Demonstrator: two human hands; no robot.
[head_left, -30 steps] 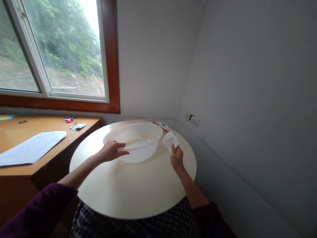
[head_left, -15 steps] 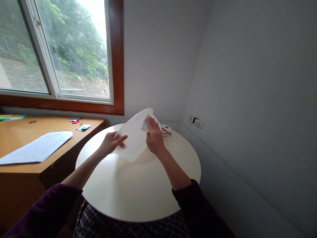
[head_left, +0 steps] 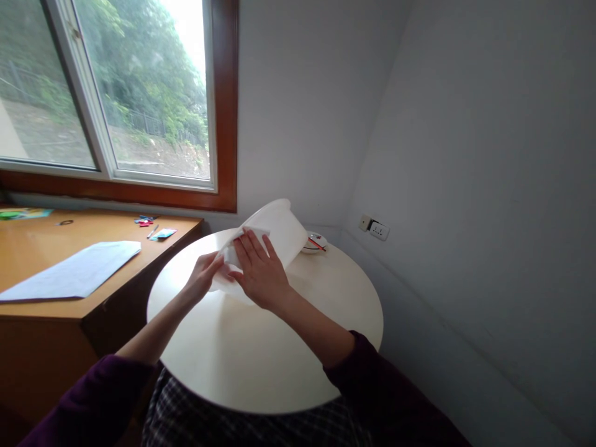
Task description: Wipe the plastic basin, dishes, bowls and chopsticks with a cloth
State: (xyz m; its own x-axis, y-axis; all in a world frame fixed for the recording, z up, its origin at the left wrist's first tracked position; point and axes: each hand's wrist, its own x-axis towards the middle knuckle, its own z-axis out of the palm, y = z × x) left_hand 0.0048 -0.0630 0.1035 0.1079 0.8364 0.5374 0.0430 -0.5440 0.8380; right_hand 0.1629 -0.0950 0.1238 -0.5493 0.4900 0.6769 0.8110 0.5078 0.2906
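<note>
A translucent white plastic container (head_left: pixel 282 233), which looks like a shallow tub, is tilted up above the round white table with its inside towards me. My left hand (head_left: pixel 205 273) grips its left rim, thumb in front. My right hand (head_left: pixel 261 270) lies flat against the inside near that left edge, fingers stretched out. Under its fingers a thin white tissue (head_left: pixel 230 256) is pressed to the plastic; whether it is paper or cloth I cannot tell.
Behind the container, a small white bowl (head_left: pixel 316 242) with a red stick-like item across it stands on the round table (head_left: pixel 279 366). The wooden desk (head_left: pixel 116 282) at left bears a white paper sheet (head_left: pixel 77 270), a blue packet (head_left: pixel 164 234) and a pen (head_left: pixel 153 231). A wall socket (head_left: pixel 379 231) is at right.
My right hand has slid left and slightly down across the container's inside with the tissue, close to my left hand. The left hand keeps its grip on the rim.
</note>
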